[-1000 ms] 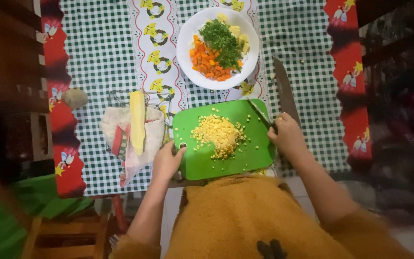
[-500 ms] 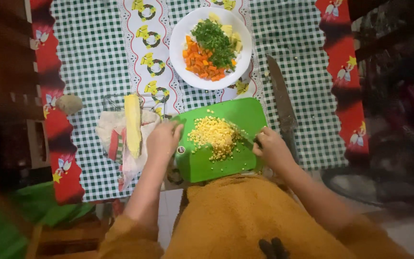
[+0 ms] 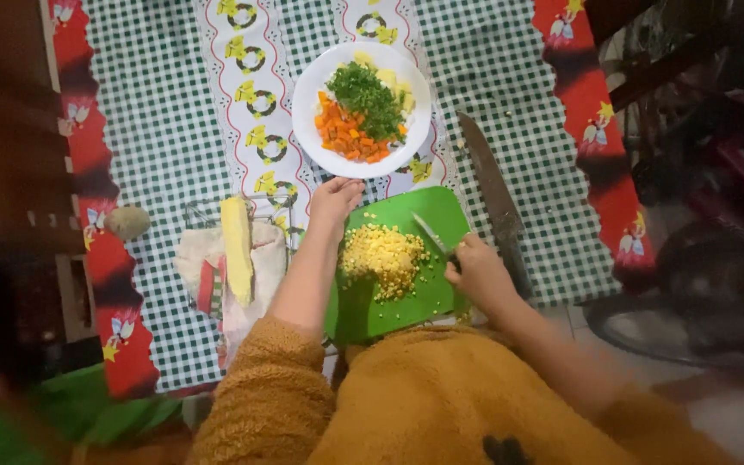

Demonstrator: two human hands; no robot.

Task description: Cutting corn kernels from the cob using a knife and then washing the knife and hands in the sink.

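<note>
Corn kernels [image 3: 382, 257] lying heaped on the green cutting board [image 3: 441, 297], right hand [image 3: 478, 271] clenching a small knife [image 3: 432, 234], left hand [image 3: 334, 200] gripping the board's far edge; plate [image 3: 312, 112] holding chopped vegetables, one cob [image 3: 236, 248] waiting uncut

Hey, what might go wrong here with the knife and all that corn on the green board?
1. The green cutting board seems to overhang the table's near edge, so it may tip or slide.
2. Loose corn kernels are piled with strays around them; a sweep may scatter them off the board.
3. The right hand holds a small knife pointing toward the left hand at the board's far edge; a slip could nick it.
</note>
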